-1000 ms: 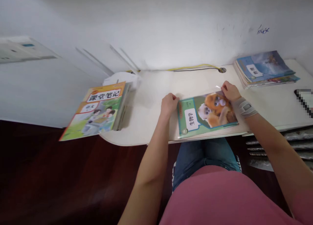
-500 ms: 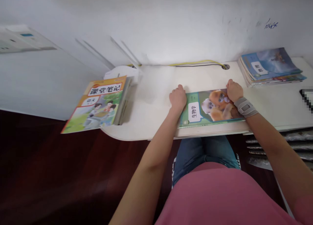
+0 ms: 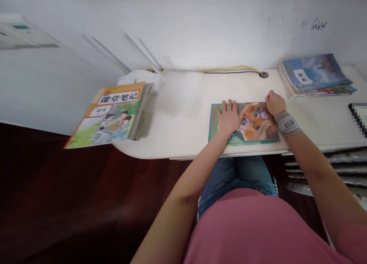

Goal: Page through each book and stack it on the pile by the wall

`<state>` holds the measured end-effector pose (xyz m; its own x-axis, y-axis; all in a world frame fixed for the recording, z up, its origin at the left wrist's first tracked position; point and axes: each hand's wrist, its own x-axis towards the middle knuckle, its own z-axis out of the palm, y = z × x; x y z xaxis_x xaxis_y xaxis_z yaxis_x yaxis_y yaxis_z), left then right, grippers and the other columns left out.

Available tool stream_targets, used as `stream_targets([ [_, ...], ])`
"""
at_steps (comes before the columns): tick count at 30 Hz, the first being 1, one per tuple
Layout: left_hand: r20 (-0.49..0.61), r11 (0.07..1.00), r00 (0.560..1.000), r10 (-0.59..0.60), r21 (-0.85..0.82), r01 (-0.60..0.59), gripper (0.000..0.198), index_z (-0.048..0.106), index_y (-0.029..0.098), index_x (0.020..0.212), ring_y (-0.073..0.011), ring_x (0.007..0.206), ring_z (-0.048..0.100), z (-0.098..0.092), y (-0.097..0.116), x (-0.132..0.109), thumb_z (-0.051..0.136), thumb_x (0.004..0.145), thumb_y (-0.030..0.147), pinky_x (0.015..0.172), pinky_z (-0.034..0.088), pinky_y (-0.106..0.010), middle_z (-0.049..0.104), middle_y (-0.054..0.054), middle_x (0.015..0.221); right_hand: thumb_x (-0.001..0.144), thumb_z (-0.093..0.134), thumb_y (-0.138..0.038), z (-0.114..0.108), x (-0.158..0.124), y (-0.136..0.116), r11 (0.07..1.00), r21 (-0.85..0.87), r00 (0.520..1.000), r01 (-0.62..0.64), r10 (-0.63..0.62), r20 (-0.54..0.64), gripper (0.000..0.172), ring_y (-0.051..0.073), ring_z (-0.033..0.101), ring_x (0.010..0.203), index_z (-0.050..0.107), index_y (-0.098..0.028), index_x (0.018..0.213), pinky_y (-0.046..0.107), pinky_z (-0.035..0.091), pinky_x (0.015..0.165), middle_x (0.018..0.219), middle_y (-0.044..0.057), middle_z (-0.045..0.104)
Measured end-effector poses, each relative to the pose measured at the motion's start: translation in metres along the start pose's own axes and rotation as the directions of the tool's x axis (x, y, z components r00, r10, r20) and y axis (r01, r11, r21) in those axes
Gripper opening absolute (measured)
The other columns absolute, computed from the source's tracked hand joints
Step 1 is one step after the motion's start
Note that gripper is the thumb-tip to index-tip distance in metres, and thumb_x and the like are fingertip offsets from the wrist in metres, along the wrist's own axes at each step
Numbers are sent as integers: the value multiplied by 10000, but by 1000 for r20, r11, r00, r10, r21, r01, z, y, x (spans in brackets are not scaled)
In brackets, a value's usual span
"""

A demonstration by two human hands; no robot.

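A green biology textbook [image 3: 259, 132] with golden monkeys on its cover lies flat near the front edge of the white desk. My left hand [image 3: 230, 118] rests on the left half of the cover, open, with its fingers spread and partly hiding the title label. At the book's far right corner, my right hand [image 3: 275, 103] is closed, its curled fingers gripping the edge; the fingertips are hidden. A grey band with a dark square goes round the right wrist.
At the left end of the desk [image 3: 183, 130], a stack of books topped by an orange and green notebook [image 3: 114, 114] overhangs the edge. A pile of books with a blue cover [image 3: 318, 74] stands back right. Yellow and black cables [image 3: 229, 69] run along the wall.
My left hand has left the book's left edge, moved right, and opened flat onto the cover. My right hand stays at the right edge. The view has shifted slightly.
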<state>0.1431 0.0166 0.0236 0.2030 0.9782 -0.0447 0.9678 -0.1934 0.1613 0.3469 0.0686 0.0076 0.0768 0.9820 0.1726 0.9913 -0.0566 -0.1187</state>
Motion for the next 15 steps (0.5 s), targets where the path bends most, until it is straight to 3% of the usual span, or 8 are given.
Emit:
stream_targets([
  [3, -55, 1000, 998, -7, -9, 6, 756, 268, 116, 1505, -373, 1454, 162, 10, -5, 5, 57, 944, 577, 1135, 146, -628, 254, -139, 1576, 927, 330, -220, -1, 1, 1, 1000, 14, 1000, -1, 1, 11, 305, 288, 605, 913, 545, -94, 1102, 384, 425, 776, 989, 198, 663],
  [9, -50, 999, 998, 38, 12, -37, 729, 303, 140, 1488, -366, 1439, 207, 11, -4, 25, 81, 944, 570, 1120, 175, -637, 315, -132, 1553, 944, 315, -193, -3, 9, 1, 996, -14, 995, -91, 92, 47, 326, 300, 613, 988, 490, -58, 1184, 379, 428, 807, 1072, 230, 647],
  [15, -121, 999, 992, 48, -8, -50, 679, 378, 129, 1437, -376, 1409, 257, 12, -2, 26, 158, 948, 546, 1099, 202, -646, 385, -153, 1508, 935, 327, -128, -25, 17, -5, 994, -105, 994, -17, 28, 103, 329, 309, 602, 1023, 543, -74, 1177, 413, 430, 832, 1060, 229, 656],
])
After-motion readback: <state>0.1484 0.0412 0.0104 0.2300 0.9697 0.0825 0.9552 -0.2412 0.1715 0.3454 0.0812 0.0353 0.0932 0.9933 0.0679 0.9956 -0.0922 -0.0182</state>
